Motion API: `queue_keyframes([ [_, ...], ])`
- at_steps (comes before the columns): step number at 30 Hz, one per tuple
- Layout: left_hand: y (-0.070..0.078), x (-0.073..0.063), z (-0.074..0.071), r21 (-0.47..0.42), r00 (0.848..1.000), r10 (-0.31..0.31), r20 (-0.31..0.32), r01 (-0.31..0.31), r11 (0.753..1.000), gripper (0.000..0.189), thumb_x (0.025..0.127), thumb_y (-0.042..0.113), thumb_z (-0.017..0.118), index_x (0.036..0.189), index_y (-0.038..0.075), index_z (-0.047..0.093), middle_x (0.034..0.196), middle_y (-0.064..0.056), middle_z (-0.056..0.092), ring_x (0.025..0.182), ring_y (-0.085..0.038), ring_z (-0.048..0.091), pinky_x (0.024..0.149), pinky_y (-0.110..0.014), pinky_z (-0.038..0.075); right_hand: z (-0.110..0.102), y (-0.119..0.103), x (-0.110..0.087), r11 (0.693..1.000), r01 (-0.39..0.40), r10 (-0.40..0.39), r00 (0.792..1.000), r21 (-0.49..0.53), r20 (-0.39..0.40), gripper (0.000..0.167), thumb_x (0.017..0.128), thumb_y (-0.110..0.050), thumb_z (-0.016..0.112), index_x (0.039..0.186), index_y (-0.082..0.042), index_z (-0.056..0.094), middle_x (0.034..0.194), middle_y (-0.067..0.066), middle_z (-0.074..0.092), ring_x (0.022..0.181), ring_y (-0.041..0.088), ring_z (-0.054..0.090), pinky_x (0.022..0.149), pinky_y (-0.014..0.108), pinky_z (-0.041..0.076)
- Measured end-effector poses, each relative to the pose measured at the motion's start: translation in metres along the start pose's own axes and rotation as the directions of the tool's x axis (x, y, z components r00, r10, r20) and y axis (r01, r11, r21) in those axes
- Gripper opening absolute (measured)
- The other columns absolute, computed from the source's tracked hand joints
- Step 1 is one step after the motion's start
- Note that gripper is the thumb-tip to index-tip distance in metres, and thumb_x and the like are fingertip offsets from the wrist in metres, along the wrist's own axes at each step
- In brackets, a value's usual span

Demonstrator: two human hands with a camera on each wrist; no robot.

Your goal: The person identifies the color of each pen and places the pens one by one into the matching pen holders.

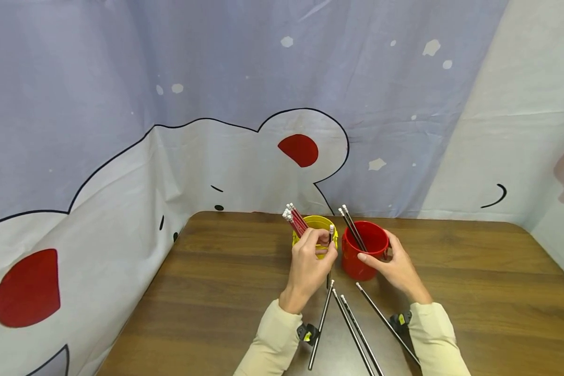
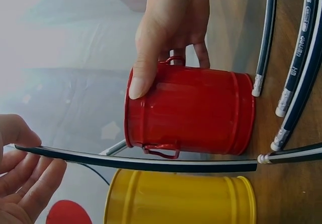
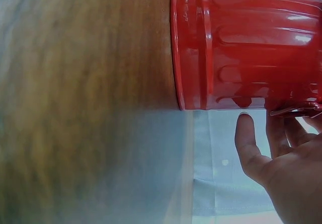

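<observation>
My left hand point(image 1: 310, 258) pinches a black pencil point(image 2: 151, 162) near its upper end, between thumb and fingers. The pencil stands nearly upright in front of the gap between the two small buckets, its white eraser up and its lower end close to the table. My right hand point(image 1: 397, 266) holds the red bucket point(image 2: 196, 108) by its right side, thumb at the front near the rim and fingers behind by the handle. Two black pencils point(image 1: 352, 228) lean inside that bucket. Left of it, partly behind my left hand, is the yellow bucket point(image 2: 181, 196), with several red pencils point(image 1: 297, 221) in it.
Several black pencils point(image 1: 352, 331) lie on the wooden table point(image 1: 207, 292) between my forearms, eraser ends toward the buckets. One pencil point(image 1: 380, 316) lies apart, near my right sleeve. A printed cloth point(image 1: 244, 172) hangs behind the table and along its left side.
</observation>
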State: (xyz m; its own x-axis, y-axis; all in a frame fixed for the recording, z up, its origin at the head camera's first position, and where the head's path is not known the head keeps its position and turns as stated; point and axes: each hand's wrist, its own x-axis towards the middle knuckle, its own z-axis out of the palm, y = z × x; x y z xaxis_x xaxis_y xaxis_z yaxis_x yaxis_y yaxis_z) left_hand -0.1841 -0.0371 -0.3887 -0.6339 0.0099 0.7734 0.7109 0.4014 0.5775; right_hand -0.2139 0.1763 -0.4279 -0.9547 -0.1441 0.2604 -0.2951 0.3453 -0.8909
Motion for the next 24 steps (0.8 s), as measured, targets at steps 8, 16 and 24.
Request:
queue_keyframes([
  [8,0.005,0.011,0.001,0.015,1.0,0.011,0.02,-0.012,1.0,0.011,0.08,0.0,0.059,0.091,0.002,0.059,0.085,-0.005,0.057,0.077,-0.011,0.061,0.064,-0.013,0.051,0.002,-0.006,-0.003,1.0,0.002,-0.003,1.0,-0.025,-0.012,0.072,0.08,-0.018,0.071,0.137,-0.003,0.032,0.13,0.017,0.043,0.106,0.031,0.05,0.081,0.024,0.047],
  [16,0.013,0.028,0.003,0.047,0.998,0.041,0.037,-0.043,0.998,0.011,0.08,0.001,0.059,0.092,0.001,0.06,0.085,-0.006,0.058,0.076,-0.012,0.06,0.064,-0.012,0.051,0.0,-0.003,-0.001,1.0,0.01,-0.01,1.0,-0.009,-0.003,0.072,0.08,-0.019,0.071,0.138,-0.003,0.031,0.13,0.017,0.043,0.107,0.033,0.05,0.08,0.019,0.046],
  [24,0.017,0.051,0.005,0.044,0.997,0.071,0.022,-0.072,0.996,0.011,0.081,0.003,0.058,0.092,0.001,0.059,0.084,-0.007,0.057,0.075,-0.012,0.059,0.062,-0.014,0.052,0.001,-0.005,-0.001,1.0,0.01,-0.01,1.0,0.01,-0.001,0.072,0.079,-0.017,0.072,0.137,-0.002,0.031,0.13,0.018,0.044,0.107,0.034,0.05,0.082,0.023,0.047],
])
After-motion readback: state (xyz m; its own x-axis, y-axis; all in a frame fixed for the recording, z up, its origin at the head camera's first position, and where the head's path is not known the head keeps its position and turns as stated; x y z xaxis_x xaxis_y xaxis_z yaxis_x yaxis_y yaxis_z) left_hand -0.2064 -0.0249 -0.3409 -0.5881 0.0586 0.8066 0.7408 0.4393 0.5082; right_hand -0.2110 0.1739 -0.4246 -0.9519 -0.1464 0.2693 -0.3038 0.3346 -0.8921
